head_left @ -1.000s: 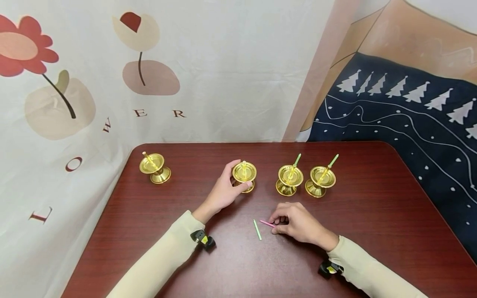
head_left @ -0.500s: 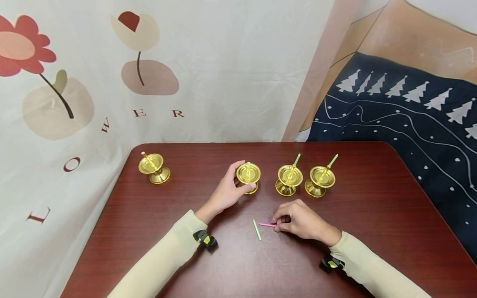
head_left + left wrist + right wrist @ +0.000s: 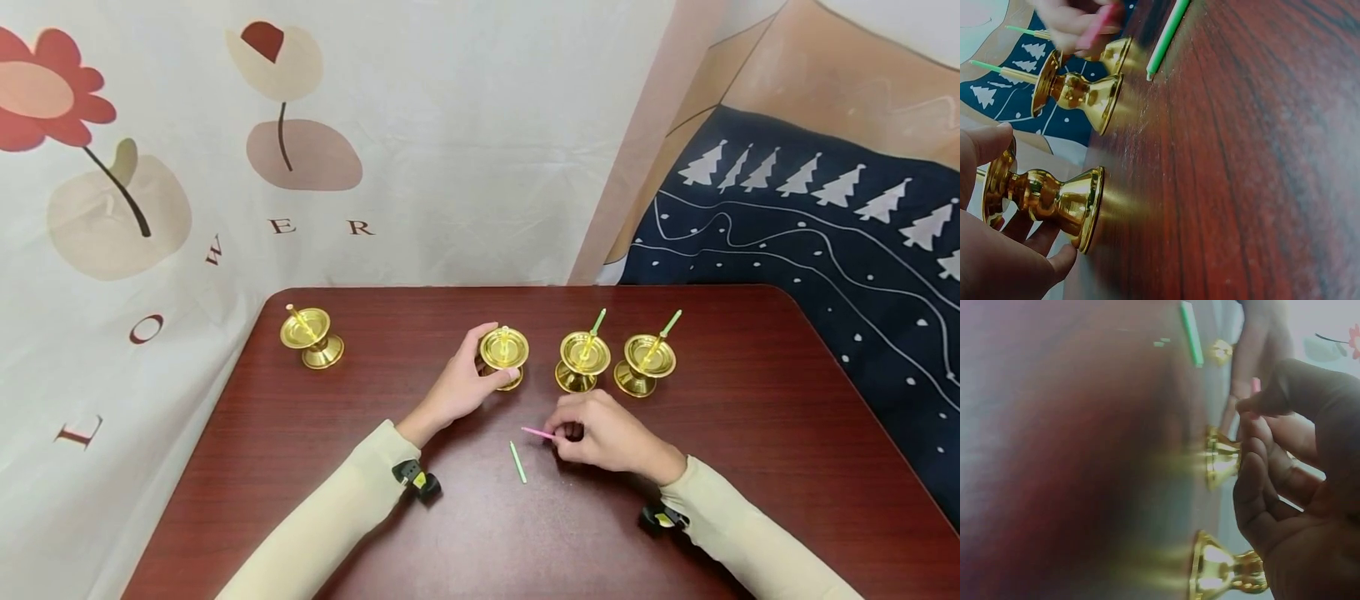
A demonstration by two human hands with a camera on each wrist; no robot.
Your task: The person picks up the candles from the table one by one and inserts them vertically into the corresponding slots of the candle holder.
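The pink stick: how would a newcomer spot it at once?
On the dark red table, find the right hand, in front of two gold stands. It pinches the thin pink stick, which juts out leftward. The green stick nearby lies loose on the tabletop; this one is pink and held.

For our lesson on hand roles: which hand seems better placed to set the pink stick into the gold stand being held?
Probably the right hand: it pinches the pink stick near one end, leaving the other end free. The left hand is occupied gripping the gold stand and could steady it.
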